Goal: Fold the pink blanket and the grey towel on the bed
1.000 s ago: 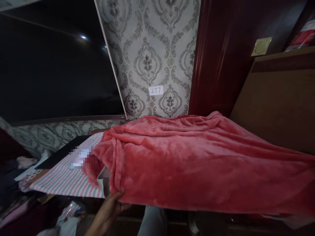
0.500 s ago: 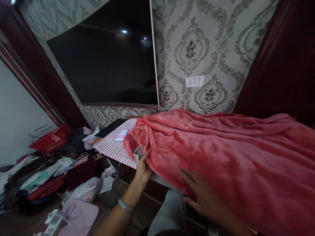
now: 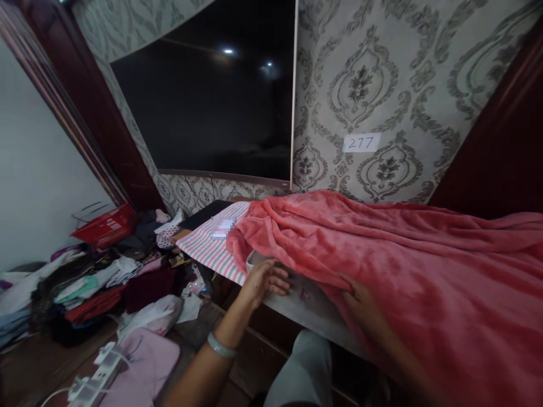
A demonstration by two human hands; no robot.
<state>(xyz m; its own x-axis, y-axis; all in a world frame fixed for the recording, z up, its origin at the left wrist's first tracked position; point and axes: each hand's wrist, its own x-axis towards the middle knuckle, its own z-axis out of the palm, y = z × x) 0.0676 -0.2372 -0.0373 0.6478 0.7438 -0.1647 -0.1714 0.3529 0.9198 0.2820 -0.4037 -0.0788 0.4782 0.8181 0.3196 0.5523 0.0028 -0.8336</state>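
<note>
A pink-red blanket (image 3: pixel 407 265) lies spread along the table in front of the person, bunched into folds near the wall (image 3: pixel 411 62) and at its left end. The person's right hand (image 3: pixel 360 299) is at the blanket's near edge, thumb and fingers pinching a bit of the hem and drawing it up into a ridge. The left hand (image 3: pixel 261 282) is beside the blanket's left end, its fingers loosely curled and apart from one another, gripping nothing; I cannot tell whether they touch the pale cover (image 3: pixel 292 308) just below. A light bracelet (image 3: pixel 221 346) circles that wrist. Between the two hands, the blanket's edge slants away and a strip of the pale cover shows.

To the left of the blanket, a striped cloth (image 3: pixel 212 249) lies on the table, its edge running under the folds. A small item (image 3: pixel 223 228) on it is too blurred to make out. A dark television (image 3: pixel 220 107) hangs above, and a paper label (image 3: pixel 361 142) on the wall reads 277. Down on the left, clothes (image 3: pixel 97 299) lie heaped near a red basket (image 3: pixel 104 226), and a white power strip (image 3: pixel 95 379) rests by a pink mat (image 3: pixel 146 362).
</note>
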